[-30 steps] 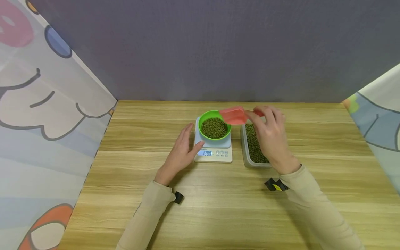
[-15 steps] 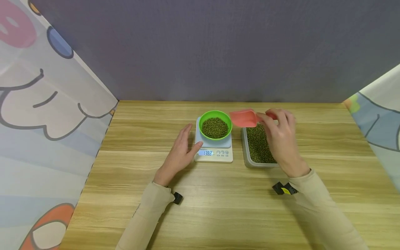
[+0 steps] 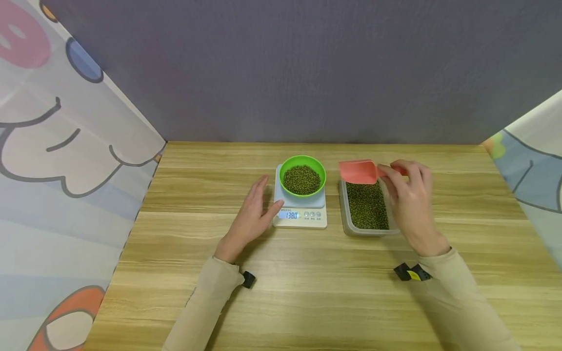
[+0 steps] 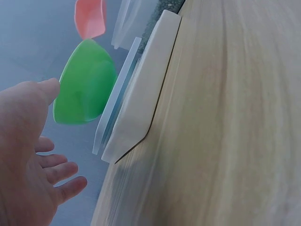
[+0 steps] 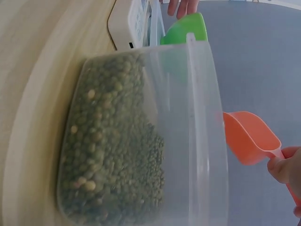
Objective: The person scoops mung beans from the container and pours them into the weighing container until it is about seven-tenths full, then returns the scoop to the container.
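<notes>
A pink scoop [image 3: 358, 172] hangs over the back of a clear plastic box [image 3: 347, 214] of mung beans [image 3: 366, 204]. My right hand [image 3: 410, 197] pinches the scoop's handle; in the right wrist view the scoop [image 5: 249, 136] is above the box rim, and no beans show in it. A green bowl [image 3: 322, 170] with mung beans in it stands on a white kitchen scale [image 3: 303, 222], whose display seems to read 138.0. Beside the scale's left edge, my left hand [image 3: 250, 212] has its fingers extended. The left wrist view shows its thumb near the green bowl [image 4: 87, 84].
The wooden table [image 3: 272, 302] bears the scale and the box side by side, with a narrow gap between them. A grey panel [image 3: 298, 73] rises at the table's back edge. Black wrist cameras [image 3: 249, 279] sit at both sleeves.
My right hand has drawn the scoop rightward from the bowl's rim to over the box. The display has gone from about 138.8 to 138.0. My left hand has stayed nearly still.
</notes>
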The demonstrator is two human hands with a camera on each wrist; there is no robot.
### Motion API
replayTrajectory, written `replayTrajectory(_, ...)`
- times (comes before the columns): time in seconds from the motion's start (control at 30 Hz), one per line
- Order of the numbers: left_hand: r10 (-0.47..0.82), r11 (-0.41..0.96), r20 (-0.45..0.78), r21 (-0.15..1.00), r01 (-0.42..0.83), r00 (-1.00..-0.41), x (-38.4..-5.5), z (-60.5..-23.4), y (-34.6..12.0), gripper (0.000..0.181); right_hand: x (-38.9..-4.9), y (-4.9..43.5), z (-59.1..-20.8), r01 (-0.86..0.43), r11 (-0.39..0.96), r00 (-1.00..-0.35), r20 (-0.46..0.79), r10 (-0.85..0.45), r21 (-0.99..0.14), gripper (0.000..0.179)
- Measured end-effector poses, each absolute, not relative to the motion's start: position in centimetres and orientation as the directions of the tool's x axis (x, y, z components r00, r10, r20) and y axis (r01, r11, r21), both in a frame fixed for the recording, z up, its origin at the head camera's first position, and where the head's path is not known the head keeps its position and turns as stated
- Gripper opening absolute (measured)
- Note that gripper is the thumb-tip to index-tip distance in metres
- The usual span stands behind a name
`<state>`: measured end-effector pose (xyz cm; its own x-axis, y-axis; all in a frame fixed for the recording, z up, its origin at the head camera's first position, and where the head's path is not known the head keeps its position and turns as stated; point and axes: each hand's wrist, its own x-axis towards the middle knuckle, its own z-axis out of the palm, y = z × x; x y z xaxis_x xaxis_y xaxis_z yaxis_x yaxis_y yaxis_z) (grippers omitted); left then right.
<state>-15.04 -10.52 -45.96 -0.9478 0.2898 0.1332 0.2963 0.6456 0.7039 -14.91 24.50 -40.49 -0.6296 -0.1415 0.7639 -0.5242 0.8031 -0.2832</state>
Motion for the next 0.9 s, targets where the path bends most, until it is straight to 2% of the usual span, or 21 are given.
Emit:
replayTrajectory(0.33, 0.294, 0.649, 0.148, 0.694, 0.311, -0.944, -15.0, -46.2, -10.6, 0.083, -14.5, 26.0, -41.1, -0.493, 0.826, -0.646, 0.751, -0.136, -0.274, 0.021)
replayTrajectory(0.5, 0.294, 0.654, 0.143, 0.691, 0.308, -0.945, -15.0, -46.3, -10.6, 0.082, -14.3, 26.7, -41.4, -0.481, 0.846, -0.651, 0.74, -0.17, -0.229, 0.02)
replayTrajectory(0.67, 0.29, 0.653, 0.139, 0.694, 0.302, -0.947, -15.0, -46.4, -10.5, 0.081, -14.3, 27.3, -41.7, -0.454, 0.879, -0.661, 0.716, -0.226, -0.143, 0.023)
replayTrajectory(0.9, 0.294, 0.65, 0.144, 0.694, 0.308, -0.945, -15.1, -46.4, -10.5, 0.08, -14.4, 27.9, -41.5, -0.458, 0.888, -0.649, 0.668, -0.365, 0.04, 0.041)
